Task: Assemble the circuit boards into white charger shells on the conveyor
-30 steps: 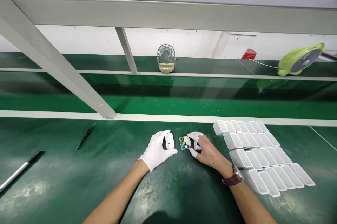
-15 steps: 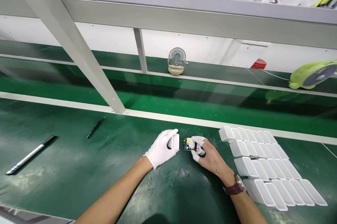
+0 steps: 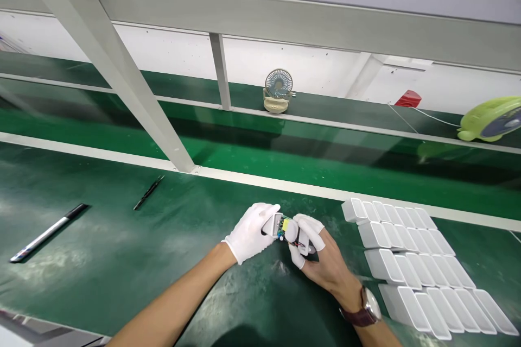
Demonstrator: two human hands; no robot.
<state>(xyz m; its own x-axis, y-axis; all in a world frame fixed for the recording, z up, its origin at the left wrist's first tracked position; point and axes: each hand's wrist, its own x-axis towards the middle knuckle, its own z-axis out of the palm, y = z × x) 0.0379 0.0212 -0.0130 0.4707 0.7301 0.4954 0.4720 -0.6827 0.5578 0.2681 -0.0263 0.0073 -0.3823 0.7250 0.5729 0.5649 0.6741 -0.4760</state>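
Note:
My left hand (image 3: 250, 232), in a white glove, is closed around a small white plastic case (image 3: 272, 226) whose open end faces right. Between thumb and fingers, my right hand (image 3: 315, 241) grips a circuit board (image 3: 285, 226) with a yellow component and a round white part on it. White finger cots cover some of its fingertips. The board's left end meets the case's mouth; how far it sits inside I cannot tell. Part of the assembly is hidden by my right fingers.
Rows of white open cases (image 3: 411, 265) stand on the right of the green table (image 3: 183, 292). Black tweezers (image 3: 148, 193) and a marker pen (image 3: 49, 233) lie at left. A slanted post (image 3: 122, 86) rises behind. A small fan (image 3: 278, 92) and a green fan (image 3: 490, 119) stand on the back shelf.
My right hand has brought the circuit board left to the mouth of the case. The case has turned slightly in my left hand. The view has shifted a little.

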